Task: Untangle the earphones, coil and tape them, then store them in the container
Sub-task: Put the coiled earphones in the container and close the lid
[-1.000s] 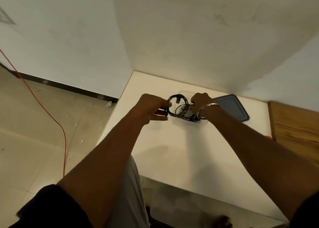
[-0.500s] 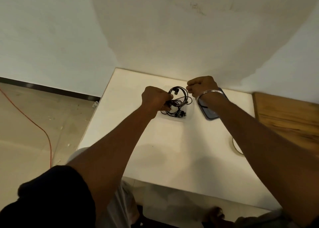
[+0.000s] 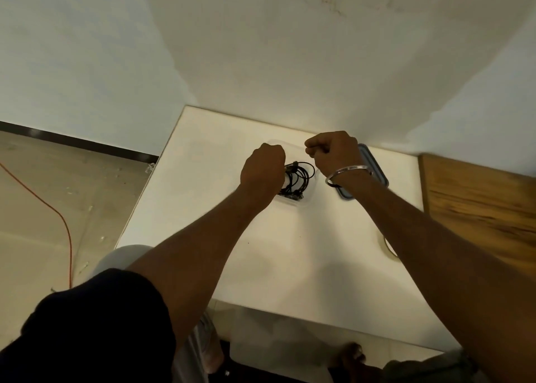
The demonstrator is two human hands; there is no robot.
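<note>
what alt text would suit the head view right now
Seen from above, a person's left hand grips a bundle of black earphones over a clear container on a white table. The right hand is fisted just beyond, near a dark lid.

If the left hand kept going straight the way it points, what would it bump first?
Probably the far rim of the clear container, just past the left hand; the wall comes next. Height is hard to judge.
</note>
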